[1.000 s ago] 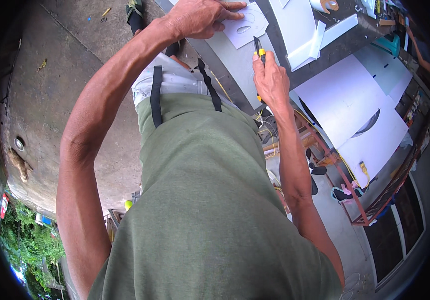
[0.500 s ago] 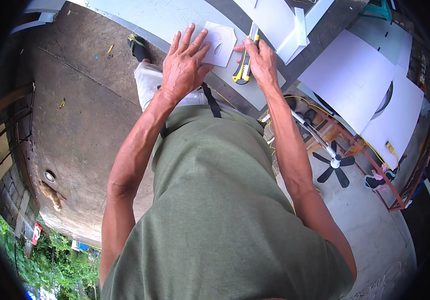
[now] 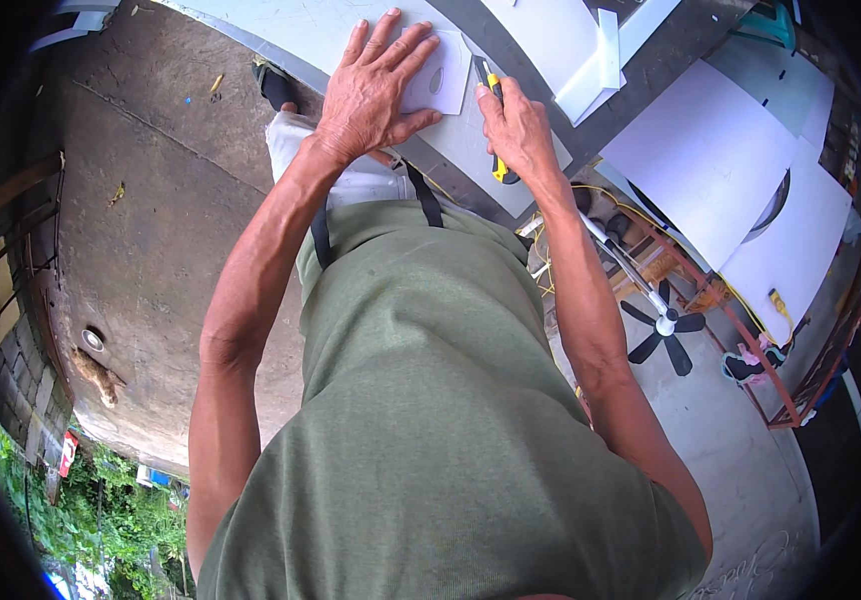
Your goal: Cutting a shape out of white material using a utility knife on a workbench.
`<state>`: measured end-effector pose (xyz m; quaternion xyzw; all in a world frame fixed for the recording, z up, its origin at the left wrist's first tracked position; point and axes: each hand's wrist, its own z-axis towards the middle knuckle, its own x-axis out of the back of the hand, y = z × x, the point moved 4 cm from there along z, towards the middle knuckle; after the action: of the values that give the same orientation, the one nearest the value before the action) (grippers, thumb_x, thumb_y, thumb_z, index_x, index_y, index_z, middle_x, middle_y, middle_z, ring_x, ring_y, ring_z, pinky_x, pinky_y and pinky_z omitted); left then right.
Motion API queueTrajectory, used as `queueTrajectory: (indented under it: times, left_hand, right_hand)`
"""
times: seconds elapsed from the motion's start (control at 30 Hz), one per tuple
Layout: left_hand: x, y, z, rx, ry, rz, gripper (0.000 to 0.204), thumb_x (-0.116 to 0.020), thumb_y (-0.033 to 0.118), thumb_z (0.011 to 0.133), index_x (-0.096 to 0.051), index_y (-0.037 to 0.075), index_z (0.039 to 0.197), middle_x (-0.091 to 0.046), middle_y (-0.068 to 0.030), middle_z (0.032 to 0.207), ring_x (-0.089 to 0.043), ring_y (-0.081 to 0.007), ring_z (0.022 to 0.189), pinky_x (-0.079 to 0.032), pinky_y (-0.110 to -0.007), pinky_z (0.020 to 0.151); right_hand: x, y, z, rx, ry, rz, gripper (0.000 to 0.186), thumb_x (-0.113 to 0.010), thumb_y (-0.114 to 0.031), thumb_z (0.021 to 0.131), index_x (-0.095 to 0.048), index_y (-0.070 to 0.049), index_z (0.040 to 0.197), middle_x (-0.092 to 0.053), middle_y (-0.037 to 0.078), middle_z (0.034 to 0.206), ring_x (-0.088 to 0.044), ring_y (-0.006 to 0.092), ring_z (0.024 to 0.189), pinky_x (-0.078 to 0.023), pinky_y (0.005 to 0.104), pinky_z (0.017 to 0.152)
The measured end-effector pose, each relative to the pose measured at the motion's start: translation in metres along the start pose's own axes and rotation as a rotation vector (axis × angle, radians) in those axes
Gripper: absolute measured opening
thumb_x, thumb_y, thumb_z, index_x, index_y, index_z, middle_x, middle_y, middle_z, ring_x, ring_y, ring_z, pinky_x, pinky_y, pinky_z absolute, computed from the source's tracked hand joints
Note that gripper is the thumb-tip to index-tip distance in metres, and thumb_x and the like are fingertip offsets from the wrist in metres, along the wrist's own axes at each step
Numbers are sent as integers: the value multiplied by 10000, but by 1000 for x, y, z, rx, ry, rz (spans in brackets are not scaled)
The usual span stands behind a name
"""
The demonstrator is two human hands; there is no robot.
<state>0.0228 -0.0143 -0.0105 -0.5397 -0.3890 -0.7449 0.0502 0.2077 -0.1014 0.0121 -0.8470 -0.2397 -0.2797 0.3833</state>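
Your left hand lies flat, splayed wide, on 1 small white sheet; your right hand curls around 1 yellow-black utility knife.

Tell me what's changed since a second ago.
The white card has turned counterclockwise. The left hand, fingers pointing right before, now spreads over its left edge. The right hand still grips the yellow-and-black knife. The white strips stayed put.

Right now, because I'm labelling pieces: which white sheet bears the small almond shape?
The little sheet partly covered by the left hand, left of the cutter; the white sheets farther right are much larger.
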Motion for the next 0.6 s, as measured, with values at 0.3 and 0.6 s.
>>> queueTrajectory:
  times: [0.3,0.6]
  left_hand:
    - [-19,8,-16,187,149,-26,778,-696,683,848,-562,257,1485,-397,-78,1632,-304,-313,1538,-196,-524,1275]
    - [-16,11,-16,167,160,-7,781,-672,705,852,-553,278,1495,-384,-59,1645,-301,-305,1541,-199,-513,1274]
  right_hand:
    - [4,-15,10,188,59,-287,361,-517,-363,1047,-554,-5,1009,-702,260,768,-698,484,819,-528,571,764]
    - [7,-21,14,220,46,-326,350,-535,-352,1042,-549,-5,999,-709,238,760,-709,464,801,-542,553,740]
